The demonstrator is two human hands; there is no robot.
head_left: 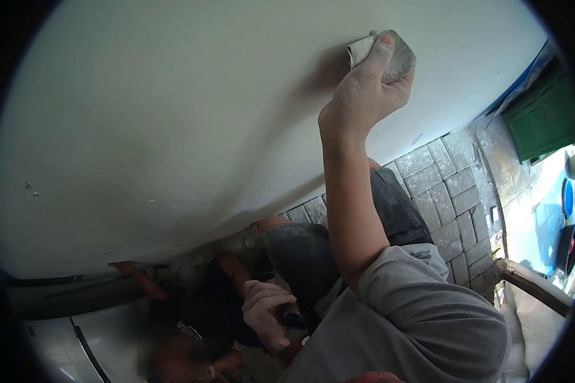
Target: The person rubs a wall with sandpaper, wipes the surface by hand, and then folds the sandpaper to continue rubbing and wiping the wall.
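My right hand (370, 83) is raised on a bent wrist, its thumb pressed over a grey folded piece of sandpaper (400, 57). A pale flap of the sheet sticks out on the left of the thumb. Close behind it lies a large smooth off-white panel (204, 115), on which the hand casts a shadow; whether the sandpaper touches the surface is hard to tell. Lower down, my left hand (268, 313) hangs in front of my body with loosely bent fingers, thumb apart, nothing visible in it. Pale dust coats both hands.
At lower left another person in a dark shirt (198, 325) crouches, one hand (124, 268) at the panel's lower edge. Grey paving bricks (444, 191) cover the ground. A green crate-like object (543, 121) and a wooden bar (533, 286) stand on the right.
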